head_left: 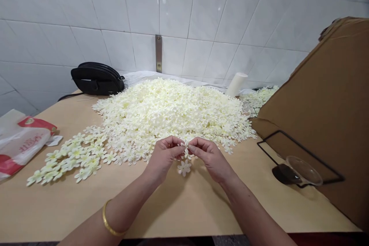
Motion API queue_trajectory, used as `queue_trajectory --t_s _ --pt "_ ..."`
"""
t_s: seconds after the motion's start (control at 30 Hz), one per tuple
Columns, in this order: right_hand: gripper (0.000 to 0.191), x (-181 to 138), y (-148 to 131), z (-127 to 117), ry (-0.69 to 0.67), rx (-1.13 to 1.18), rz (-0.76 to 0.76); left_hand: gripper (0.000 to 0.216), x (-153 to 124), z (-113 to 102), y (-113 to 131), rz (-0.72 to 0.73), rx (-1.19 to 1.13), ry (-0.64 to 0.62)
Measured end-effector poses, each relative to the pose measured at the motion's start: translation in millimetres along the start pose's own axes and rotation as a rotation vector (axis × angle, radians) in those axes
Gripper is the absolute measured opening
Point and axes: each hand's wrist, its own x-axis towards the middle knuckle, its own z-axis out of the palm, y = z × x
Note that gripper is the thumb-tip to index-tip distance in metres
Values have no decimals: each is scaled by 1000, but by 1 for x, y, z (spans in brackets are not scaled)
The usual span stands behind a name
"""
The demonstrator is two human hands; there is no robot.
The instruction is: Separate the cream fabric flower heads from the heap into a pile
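Note:
My left hand (165, 153) and my right hand (208, 157) meet at the front edge of a large heap of white artificial flowers (173, 111). Thumb and forefinger of each are pinched together on a small white flower (186, 149), partly hidden by the fingertips. Just below the fingers shows one more loose flower (184, 167); whether it hangs or lies on the table I cannot tell. To the left, flowers with yellow-green centres (77, 153) spread out in a flatter patch.
A cardboard box (323, 107) stands at the right, with a black wire frame and dark and clear round pieces (288, 175) before it. A black bag (96, 78) and white roll (236, 83) are at the back. A red-and-white plastic package (23, 142) lies left on the table (115, 207).

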Motion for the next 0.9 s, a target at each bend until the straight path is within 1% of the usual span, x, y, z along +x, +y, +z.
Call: queue_trajectory --t_s 0.07,0.13,0.17,0.2,0.27,0.33,0.43,0.47,0.53,0.57,0.63,0.7,0.77,0.83,0.9 --pt "15 3 -1 2 59 -151 -85 7 7 2 1 46 45 38" --pt "16 8 -1 3 151 -339 -220 8 15 3 2 84 62 68" --pt "16 11 -1 4 198 -393 -275 9 18 2 3 88 51 71" --pt "17 15 -1 4 238 -404 -306 10 22 1 3 80 25 66" --pt "18 22 1 3 288 -326 -294 13 28 -3 3 46 -37 63" --pt "19 28 5 1 280 -220 -232 16 31 -7 1 27 -77 73" --pt "20 34 14 4 173 -99 -160 17 34 -11 -5 34 -83 72" --pt "19 34 16 5 144 -75 -149 17 34 -11 -6 38 -81 63" --pt "16 34 19 9 130 -83 -160 18 33 -10 -7 49 -70 51" --pt "16 34 20 11 147 -122 -181 18 33 -9 -7 58 -61 54" --pt "15 33 22 12 236 -262 -268 19 32 -8 -5 77 -38 79" --pt "12 33 22 11 357 -463 -429 21 32 -8 -4 84 -20 122" --pt "13 33 23 10 451 -685 -612 23 33 -8 -3 70 -34 132" --pt "21 31 22 9 459 -880 -743 27 33 -9 -3 37 -96 94" --pt "25 30 21 9 422 -1016 -809 26 33 -8 -3 9 -164 39"
